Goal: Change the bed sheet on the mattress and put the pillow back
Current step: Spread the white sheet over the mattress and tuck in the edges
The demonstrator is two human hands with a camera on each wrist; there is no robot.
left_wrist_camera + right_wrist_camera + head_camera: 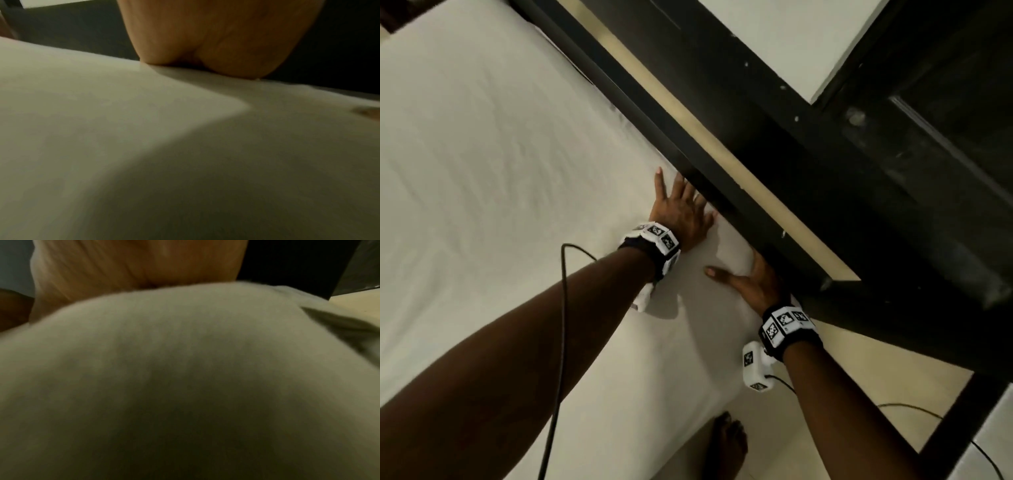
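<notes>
Here, a person is leaning over a mattress covered by a white sheet (493, 164), seen from above. The left hand (681, 212) is lying flat on the sheet, fingers spread and released, fingertips reaching the dark bed frame (739, 161). The right hand (753, 281) is pressing near the mattress corner, thumb stretched out on the sheet; its fingers are dipping between mattress and frame, so I cannot tell their grip. A bare foot (726, 445) is standing on the floor beside the bed. No pillow is showing.
</notes>
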